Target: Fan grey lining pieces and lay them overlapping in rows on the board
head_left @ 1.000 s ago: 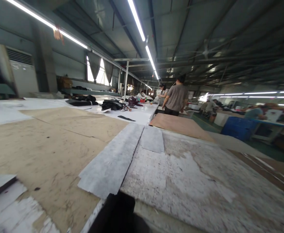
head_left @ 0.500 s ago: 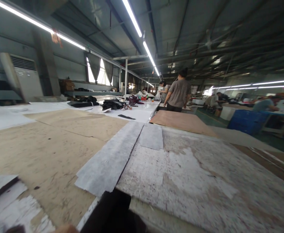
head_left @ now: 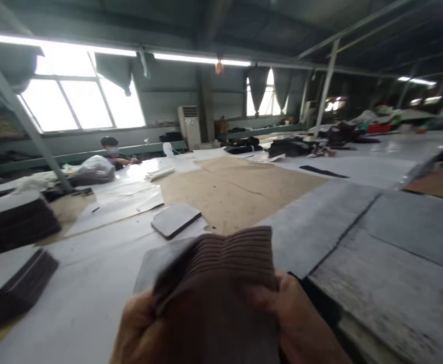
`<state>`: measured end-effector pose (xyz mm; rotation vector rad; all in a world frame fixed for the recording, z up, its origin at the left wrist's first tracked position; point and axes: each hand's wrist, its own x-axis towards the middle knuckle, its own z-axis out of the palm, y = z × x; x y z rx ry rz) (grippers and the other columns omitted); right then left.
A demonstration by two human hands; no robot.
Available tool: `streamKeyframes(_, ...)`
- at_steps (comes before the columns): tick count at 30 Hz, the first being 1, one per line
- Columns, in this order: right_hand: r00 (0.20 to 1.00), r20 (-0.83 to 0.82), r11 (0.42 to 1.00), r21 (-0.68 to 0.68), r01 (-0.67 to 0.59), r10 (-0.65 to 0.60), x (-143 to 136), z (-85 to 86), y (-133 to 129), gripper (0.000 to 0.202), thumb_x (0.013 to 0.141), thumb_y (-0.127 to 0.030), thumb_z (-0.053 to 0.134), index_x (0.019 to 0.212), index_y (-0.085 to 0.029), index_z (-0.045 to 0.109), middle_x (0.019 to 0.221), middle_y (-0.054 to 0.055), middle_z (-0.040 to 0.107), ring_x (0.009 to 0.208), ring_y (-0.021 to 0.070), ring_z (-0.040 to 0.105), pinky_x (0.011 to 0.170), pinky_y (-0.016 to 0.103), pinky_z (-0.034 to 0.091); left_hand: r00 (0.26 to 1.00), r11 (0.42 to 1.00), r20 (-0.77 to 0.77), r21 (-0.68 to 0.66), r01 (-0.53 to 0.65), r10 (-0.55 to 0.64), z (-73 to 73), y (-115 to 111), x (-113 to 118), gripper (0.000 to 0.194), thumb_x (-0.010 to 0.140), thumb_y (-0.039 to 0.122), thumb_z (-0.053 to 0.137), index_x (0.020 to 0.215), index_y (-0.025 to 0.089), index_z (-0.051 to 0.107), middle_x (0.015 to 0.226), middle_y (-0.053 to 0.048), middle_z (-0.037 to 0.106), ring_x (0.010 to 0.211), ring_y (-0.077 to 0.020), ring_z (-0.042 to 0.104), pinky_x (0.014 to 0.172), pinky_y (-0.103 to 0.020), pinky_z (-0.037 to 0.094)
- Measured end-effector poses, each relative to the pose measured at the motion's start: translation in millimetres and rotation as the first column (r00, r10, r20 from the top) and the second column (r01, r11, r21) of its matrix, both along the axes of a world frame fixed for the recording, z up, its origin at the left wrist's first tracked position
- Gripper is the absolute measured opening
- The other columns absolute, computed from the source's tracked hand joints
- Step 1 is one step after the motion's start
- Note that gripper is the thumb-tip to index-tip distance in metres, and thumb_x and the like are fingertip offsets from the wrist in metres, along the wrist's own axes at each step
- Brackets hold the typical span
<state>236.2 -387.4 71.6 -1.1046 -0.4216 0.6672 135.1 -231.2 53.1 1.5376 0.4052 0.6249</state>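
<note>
Both hands grip a dark brown piece of fabric (head_left: 229, 263) with a ribbed band along its top edge, held up close at the bottom middle. My left hand (head_left: 136, 323) is closed on its left side, with a greyish sheet just behind. On the right edge, my right hand (head_left: 289, 308) presses its thumb over the front of the fabric; its other fingers are mostly hidden. Beyond the fabric lies a small grey-topped pad of cut pieces (head_left: 176, 220) with a rounded corner. The lower part of the fabric is dark and blurred.
Stacks of dark cut pieces (head_left: 12, 283) stand at the left. Brown paper (head_left: 236, 189) covers the table's middle; grey sheets (head_left: 406, 227) lie right, beside a dark gap. A post (head_left: 325, 91) rises from the far table. A masked person (head_left: 115, 154) sits across the table.
My view has swung left, towards the windows and the stacks. Both hands and the brown fabric have come into view; earlier only a blurred bit of a hand showed at the bottom edge.
</note>
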Motion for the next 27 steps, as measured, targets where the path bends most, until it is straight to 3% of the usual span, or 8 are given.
streamKeyframes(2,0.992,-0.126,1.0,-0.023,-0.018,0.015,-2.9,-3.3,0.1,0.028,0.06,-0.031,0.07,0.082,-0.014,0.069,0.074,0.005,0.07,0.068,0.0234,0.065,0.067,0.032,0.052,0.999,0.998,0.04,0.057,-0.03,0.027,2.9,-0.2,-1.0,0.015,0.06,0.028,0.072,0.06,0.014,0.067,0.053,0.001,0.059,0.054,-0.0139,0.052,0.049,-0.021,0.04)
streamKeyframes(5,0.905,0.34,0.938,-0.141,0.316,-0.254,-11.9,-20.1,-3.3,0.018,0.066,-0.031,0.065,0.074,-0.016,0.07,0.07,0.004,0.07,0.07,0.0245,0.066,0.068,0.032,0.053,0.996,0.967,-0.022,-0.242,0.074,-0.081,4.4,-5.8,2.9,0.015,0.057,0.026,0.072,0.063,0.014,0.067,0.054,0.0,0.061,0.051,-0.0141,0.054,0.049,-0.022,0.043)
streamKeyframes(9,0.261,0.885,0.823,0.202,0.531,-0.385,-14.7,-36.9,-7.2,0.024,0.073,-0.023,0.057,0.094,-0.02,0.069,0.091,0.005,0.07,0.087,0.0234,0.064,0.083,0.032,0.049,0.97,0.781,-0.086,-0.611,0.129,-0.227,4.7,-10.8,3.9,0.025,0.046,0.023,0.077,0.065,0.012,0.065,0.059,-0.005,0.065,0.05,-0.0167,0.058,0.049,-0.025,0.047)
streamKeyframes(14,0.968,0.231,0.966,-0.214,0.149,-0.098,-8.8,-20.5,-6.6,0.03,0.065,-0.035,0.066,0.088,-0.016,0.067,0.075,0.006,0.07,0.065,0.0242,0.066,0.059,0.032,0.054,0.997,0.986,-0.07,-0.17,0.001,-0.013,6.1,-5.6,-4.3,0.023,0.063,0.032,0.07,0.074,0.012,0.068,0.064,-0.004,0.065,0.055,-0.0139,0.056,0.049,-0.02,0.044)
streamKeyframes(16,1.0,0.01,0.981,-0.196,-0.008,0.01,-9.6,-18.1,-8.0,0.034,0.064,-0.04,0.065,0.086,-0.015,0.066,0.072,0.006,0.07,0.062,0.0263,0.066,0.055,0.034,0.054,1.0,0.998,-0.011,-0.055,0.01,-0.011,5.7,-2.3,-6.1,0.016,0.063,0.028,0.07,0.071,0.013,0.069,0.064,-0.002,0.065,0.059,-0.0128,0.055,0.053,-0.018,0.044)
streamKeyframes(18,0.96,0.249,0.953,-0.239,0.186,-0.125,-11.8,-23.3,-11.0,0.029,0.067,-0.038,0.063,0.085,-0.016,0.068,0.075,0.005,0.07,0.067,0.0268,0.066,0.059,0.032,0.054,0.993,0.969,-0.02,-0.222,0.108,-0.115,4.6,-1.5,-5.0,0.017,0.062,0.024,0.07,0.075,0.014,0.069,0.065,-0.003,0.065,0.06,-0.0151,0.057,0.057,-0.022,0.047)
streamKeyframes(23,0.263,0.919,0.833,0.109,0.543,-0.292,-15.8,-40.1,-16.1,0.03,0.072,-0.027,0.059,0.1,-0.023,0.067,0.097,0.005,0.069,0.091,0.0238,0.063,0.085,0.032,0.048,0.967,0.794,-0.037,-0.578,0.186,-0.253,4.2,-11.3,0.9,0.022,0.058,0.024,0.073,0.075,0.011,0.068,0.067,-0.008,0.067,0.056,-0.0187,0.06,0.056,-0.028,0.048)
streamKeyframes(27,0.84,0.52,0.92,-0.234,0.315,-0.156,-14.0,-31.9,-10.8,0.028,0.071,-0.032,0.06,0.095,-0.019,0.067,0.076,0.005,0.07,0.065,0.0215,0.066,0.061,0.029,0.054,0.999,0.984,-0.038,-0.175,-0.045,0.039,5.7,-15.1,-6.1,0.017,0.06,0.029,0.071,0.067,0.014,0.07,0.059,-0.002,0.065,0.055,-0.0149,0.056,0.05,-0.02,0.044)
